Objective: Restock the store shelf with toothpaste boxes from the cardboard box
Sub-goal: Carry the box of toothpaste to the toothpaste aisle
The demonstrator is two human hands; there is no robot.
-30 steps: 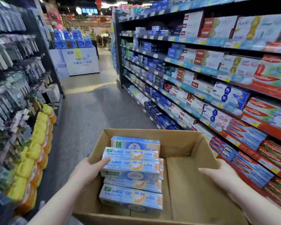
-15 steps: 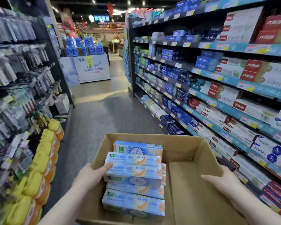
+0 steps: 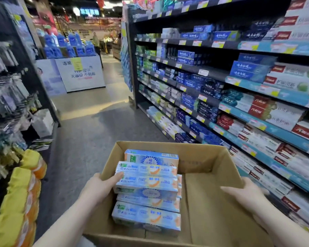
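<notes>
An open cardboard box (image 3: 200, 154) is carried low in front of me. Several light-blue toothpaste boxes (image 3: 146, 182) with orange marks lie stacked in its left half; the right half shows bare cardboard. My left hand (image 3: 98, 188) grips the box's left wall, thumb reaching inside against the stack. My right hand (image 3: 246, 193) grips the right wall, thumb over the rim. The store shelf (image 3: 257, 125) of toothpaste runs along the right, several tiers high, packed with blue, white and red boxes.
The grey aisle floor (image 3: 89, 132) stretches ahead to a white promotional stand (image 3: 80, 73) topped with blue bottles. On the left hang racks of small packaged goods (image 3: 5, 97), with yellow and orange packs (image 3: 23, 198) stacked low beside me. A person stands far down the aisle.
The view has moved forward along the aisle and turned left; the red and blue boxes on the near right shelf have slid out of view. Both hands keep the same hold on the box.
</notes>
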